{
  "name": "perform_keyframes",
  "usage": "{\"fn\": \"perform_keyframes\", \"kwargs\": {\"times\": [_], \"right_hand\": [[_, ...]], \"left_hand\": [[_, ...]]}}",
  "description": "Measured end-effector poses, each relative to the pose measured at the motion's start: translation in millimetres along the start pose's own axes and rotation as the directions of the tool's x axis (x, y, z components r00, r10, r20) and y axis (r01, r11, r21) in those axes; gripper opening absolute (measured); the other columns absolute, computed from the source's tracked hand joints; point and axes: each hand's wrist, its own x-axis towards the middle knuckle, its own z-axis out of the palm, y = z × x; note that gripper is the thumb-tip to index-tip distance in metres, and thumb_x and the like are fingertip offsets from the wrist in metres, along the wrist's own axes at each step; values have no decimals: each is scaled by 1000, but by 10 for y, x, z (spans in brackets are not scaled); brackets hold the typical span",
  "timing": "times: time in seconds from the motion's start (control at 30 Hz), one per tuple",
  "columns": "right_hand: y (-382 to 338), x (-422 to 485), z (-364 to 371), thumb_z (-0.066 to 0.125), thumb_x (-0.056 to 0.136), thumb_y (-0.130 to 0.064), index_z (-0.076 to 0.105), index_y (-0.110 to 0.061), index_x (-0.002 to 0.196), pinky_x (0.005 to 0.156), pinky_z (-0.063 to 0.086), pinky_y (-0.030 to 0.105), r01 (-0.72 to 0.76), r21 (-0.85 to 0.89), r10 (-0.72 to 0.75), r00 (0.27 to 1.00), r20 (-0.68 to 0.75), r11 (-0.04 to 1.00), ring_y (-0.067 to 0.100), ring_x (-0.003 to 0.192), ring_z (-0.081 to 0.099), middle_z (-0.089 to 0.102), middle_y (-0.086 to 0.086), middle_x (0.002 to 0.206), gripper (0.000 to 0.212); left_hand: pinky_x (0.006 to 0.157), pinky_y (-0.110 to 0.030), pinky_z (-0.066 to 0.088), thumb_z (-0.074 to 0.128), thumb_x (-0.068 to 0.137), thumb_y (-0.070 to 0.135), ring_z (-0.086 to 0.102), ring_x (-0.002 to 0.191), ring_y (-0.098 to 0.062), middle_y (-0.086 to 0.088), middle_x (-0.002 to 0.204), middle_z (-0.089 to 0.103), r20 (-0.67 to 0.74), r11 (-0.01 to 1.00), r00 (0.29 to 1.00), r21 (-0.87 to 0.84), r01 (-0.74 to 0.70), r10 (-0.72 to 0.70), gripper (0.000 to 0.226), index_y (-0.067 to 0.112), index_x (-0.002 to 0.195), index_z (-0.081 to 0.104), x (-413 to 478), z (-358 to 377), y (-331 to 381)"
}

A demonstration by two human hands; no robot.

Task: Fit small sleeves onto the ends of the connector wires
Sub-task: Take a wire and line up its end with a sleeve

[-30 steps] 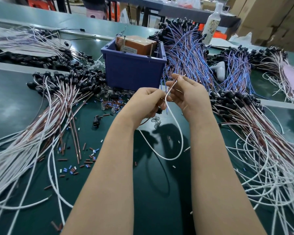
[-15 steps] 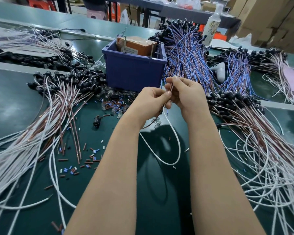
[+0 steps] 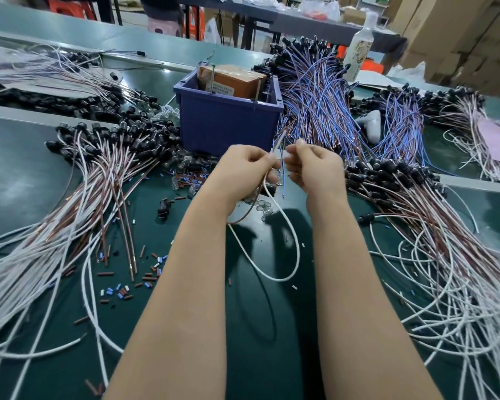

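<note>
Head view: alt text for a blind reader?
The left hand pinches a wire end-up over a green table; the right hand, curled, is close beside it, contents too small to tell. Behind sits a blue bin, with wire bundles either side.

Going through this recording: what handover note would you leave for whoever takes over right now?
Left hand grips the white wire, an end sticking up in front of the blue bin.
Right hand is beside it, fingertips pinched; whether they hold a sleeve is too small to tell.
Loose sleeves lie scattered to the left.
Done: unclear for this wire. Left: seat a sleeve on the raised end; wire piles lie on both sides.
</note>
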Motion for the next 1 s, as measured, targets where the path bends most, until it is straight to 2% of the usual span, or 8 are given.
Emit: {"fn": "perform_keyframes", "kwargs": {"times": [0.17,0.23,0.33,0.5,0.63,0.77,0.9,1.0], "right_hand": [[-27,-108,182,47,99,-18,64,-5,86,52,47,16,-5,-269,87,952,294,963,10,54,54,61,3,65,26],[-71,-138,221,40,102,-25,62,-1,98,59,53,21,-73,-251,163,918,362,965,13,58,58,64,5,70,33],[-166,-120,147,37,101,-39,65,-2,93,69,57,28,-134,-204,210,883,420,970,15,59,63,69,9,72,47],[-265,-178,109,51,97,-33,70,-12,83,54,48,17,141,-373,99,826,555,917,8,56,60,69,2,73,32],[-271,-204,194,60,91,-33,71,-8,80,62,47,27,265,-471,32,845,534,841,11,60,58,66,4,68,29],[-242,-233,275,63,89,-23,71,-4,81,68,52,34,284,-482,-21,877,480,829,16,64,58,71,16,77,22],[-208,-237,338,58,87,-11,64,-17,65,66,46,33,274,-476,-60,907,417,835,15,61,53,62,5,64,23],[-164,-184,354,55,88,-9,64,-8,75,72,48,38,233,-443,-101,948,301,865,20,69,54,61,8,71,16]], "left_hand": [[40,-10,35,45,99,16,46,35,3,8,47,60,-312,977,948,-213,-3,-65,26,13,78,61,41,-105,-11],[40,-10,36,45,99,16,47,34,4,6,54,62,-379,970,921,-242,-5,-89,26,14,78,60,51,-118,-12],[49,-16,40,45,99,18,47,38,3,4,65,65,-456,967,883,-253,-7,-112,26,16,77,60,75,-132,-37],[47,-14,42,48,98,16,52,41,2,5,61,64,-491,943,859,-331,-30,-145,25,17,76,61,71,-127,-35],[51,-19,42,50,96,16,56,51,-7,3,62,63,-478,963,873,-267,-40,-97,23,19,77,62,54,-131,-16],[46,-13,40,52,96,17,54,54,-6,3,66,61,-455,967,888,-249,-48,-73,17,15,87,66,49,-121,-9],[72,-29,53,53,95,16,59,74,-12,-5,80,66,-465,986,884,-162,-47,-35,18,8,100,68,74,-77,1],[79,-31,51,51,95,18,63,88,-22,-7,90,67,-467,999,883,45,-21,40,21,9,102,68,65,-6,17]]}}
